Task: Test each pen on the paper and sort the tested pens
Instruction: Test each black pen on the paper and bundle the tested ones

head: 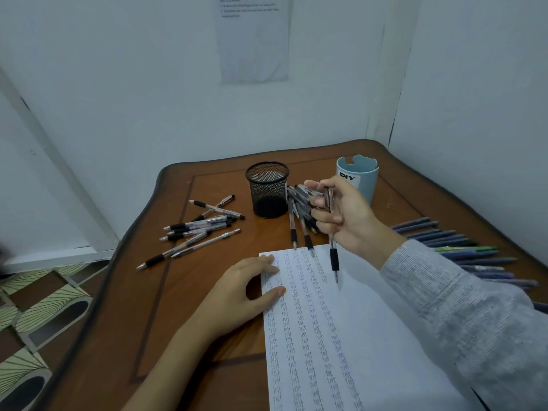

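Right hand (pixel 344 215) pinches a pen (pixel 334 259), tip over the paper (pixel 355 336) at lower centre; left hand (pixel 243 295) rests spread on its left edge. Mesh cup (pixel 267 189) looks bare inside; blue cup (pixel 364 179) hides its contents.

I see the white paper (pixel 370 336) lying flat, its left half filled with columns of scribbled test marks. A clear pen with a black grip (pixel 333 256) hangs tip-down over its upper part, gripped in the right hand (pixel 347 215). A heap of clear pens (pixel 198 229) lies off its far-left corner, a second bunch of clear pens (pixel 299 215) lies at its top edge, and a row of blue pens (pixel 430 234) lies to its right.
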Action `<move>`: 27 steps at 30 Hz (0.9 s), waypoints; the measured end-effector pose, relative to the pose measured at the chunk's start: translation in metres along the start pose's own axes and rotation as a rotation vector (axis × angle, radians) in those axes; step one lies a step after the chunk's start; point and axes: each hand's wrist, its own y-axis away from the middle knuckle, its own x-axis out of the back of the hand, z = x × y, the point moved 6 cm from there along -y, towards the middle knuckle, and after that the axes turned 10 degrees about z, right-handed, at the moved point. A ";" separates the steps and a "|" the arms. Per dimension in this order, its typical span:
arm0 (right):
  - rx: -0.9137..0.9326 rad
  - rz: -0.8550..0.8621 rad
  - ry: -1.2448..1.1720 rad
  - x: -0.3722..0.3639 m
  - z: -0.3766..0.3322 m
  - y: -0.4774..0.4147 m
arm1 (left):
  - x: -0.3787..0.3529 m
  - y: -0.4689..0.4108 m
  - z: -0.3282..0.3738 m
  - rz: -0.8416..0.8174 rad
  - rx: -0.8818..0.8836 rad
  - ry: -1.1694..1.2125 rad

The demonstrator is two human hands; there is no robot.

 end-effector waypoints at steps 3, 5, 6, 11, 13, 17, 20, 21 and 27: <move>0.102 0.080 0.163 0.007 -0.005 0.006 | 0.000 0.000 0.000 0.004 -0.006 0.001; 0.059 0.092 0.167 0.011 -0.003 0.009 | 0.000 0.000 -0.001 0.006 -0.008 -0.003; -0.007 0.079 0.115 0.013 0.000 0.010 | 0.000 0.000 -0.001 0.007 -0.007 -0.004; -0.154 0.055 0.275 0.039 0.013 0.014 | 0.000 0.000 -0.001 0.010 -0.011 -0.011; -0.180 0.064 0.277 0.047 0.016 0.018 | 0.000 -0.001 -0.001 0.003 -0.005 -0.009; -0.074 0.111 0.289 0.056 0.022 0.026 | 0.000 -0.001 0.001 0.002 -0.011 -0.007; 0.019 0.255 0.396 0.066 0.031 0.029 | 0.001 -0.001 0.002 0.016 -0.006 -0.008; 0.037 0.282 0.399 0.067 0.034 0.030 | 0.001 -0.001 0.002 0.017 -0.006 -0.010; 0.217 0.297 0.429 0.062 0.041 0.031 | 0.000 -0.001 0.002 0.003 -0.007 -0.010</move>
